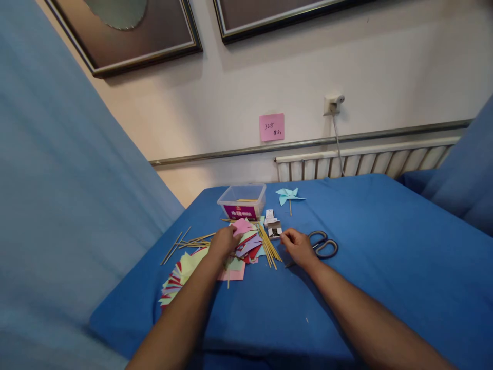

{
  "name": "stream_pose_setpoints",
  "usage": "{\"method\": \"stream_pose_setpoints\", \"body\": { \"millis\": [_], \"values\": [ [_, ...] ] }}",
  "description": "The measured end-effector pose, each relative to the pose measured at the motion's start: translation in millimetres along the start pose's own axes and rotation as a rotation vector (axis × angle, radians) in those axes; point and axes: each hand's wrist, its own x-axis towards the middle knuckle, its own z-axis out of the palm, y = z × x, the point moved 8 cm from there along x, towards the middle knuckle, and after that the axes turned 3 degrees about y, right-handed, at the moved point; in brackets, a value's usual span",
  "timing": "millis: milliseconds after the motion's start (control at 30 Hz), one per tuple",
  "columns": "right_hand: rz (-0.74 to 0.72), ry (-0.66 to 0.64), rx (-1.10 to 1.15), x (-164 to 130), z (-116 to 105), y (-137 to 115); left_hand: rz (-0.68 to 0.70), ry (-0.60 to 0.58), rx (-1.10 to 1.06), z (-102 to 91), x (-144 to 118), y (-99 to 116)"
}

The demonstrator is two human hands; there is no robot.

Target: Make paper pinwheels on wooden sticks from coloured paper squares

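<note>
The left hand (pixel 223 242) pinches a pink paper (pixel 242 226); the right hand (pixel 297 247), fingers curled (contents unclear), rests beside scissors (pixel 324 244), bare blue tablecloth (pixel 385 246) beyond.

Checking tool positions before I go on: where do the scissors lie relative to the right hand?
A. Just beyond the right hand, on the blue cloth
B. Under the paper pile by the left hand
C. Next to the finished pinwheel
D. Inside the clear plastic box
A: the scissors lie flat on the blue cloth directly behind the right hand, handles showing.
</note>
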Motion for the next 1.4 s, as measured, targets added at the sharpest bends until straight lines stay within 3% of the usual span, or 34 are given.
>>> {"method": "stream_pose_setpoints", "body": {
  "millis": [167,267,333,400,467,533,600,700,833,933,1067,1133,1267,1400],
  "values": [
    [0.039,-0.028,0.034,0.0,6.4,6.7,0.054,0.008,0.084,-4.2,-1.8,-1.4],
    [0.064,-0.019,0.073,0.8,6.4,11.0,0.009,0.133,0.065,-20.5,4.2,-4.7],
    [0.084,-0.003,0.107,1.9,4.8,13.2,-0.08,0.31,-0.141,-37.1,5.7,-7.0],
    [0.102,0.003,0.148,3.3,3.0,13.6,-0.193,0.362,-0.569,-35.7,4.8,-6.9],
    [0.116,-0.007,0.19,4.9,1.3,11.5,-0.2,0.318,-0.727,-25.3,2.5,10.5],
    [0.171,-0.031,0.329,5.7,0.7,10.1,-0.274,0.176,-1.056,-0.4,-2.7,29.5],
    [0.269,-0.06,0.565,5.3,2.2,9.7,-0.311,0.041,-1.228,22.0,-9.6,51.1],
    [0.386,-0.119,0.831,4.5,6.8,6.5,-0.28,-0.161,-1.36,47.7,-16.6,79.3],
    [0.424,-0.098,0.921,7.4,4.9,8.3,-0.312,-0.348,-1.456,72.6,-19.7,87.3],
    [0.422,-0.021,0.872,9.9,0.2,17.4,-0.32,-0.381,-1.483,84.2,-17.9,79.6],
    [0.428,0.038,0.868,10.0,0.9,27.0,-0.37,-0.326,-1.56,94.6,-17.6,70.1],
    [0.433,0.062,0.879,9.1,1.7,29.0,-0.399,-0.326,-1.644,97.4,-20.3,73.0],
    [0.448,0.129,0.903,6.9,-1.9,29.7,-0.373,-0.468,-1.729,100.2,-30.6,92.2],
    [0.426,0.134,0.842,5.2,-5.4,25.5,-0.292,-0.416,-1.669,99.5,-33.7,95.9]
  ]
}}
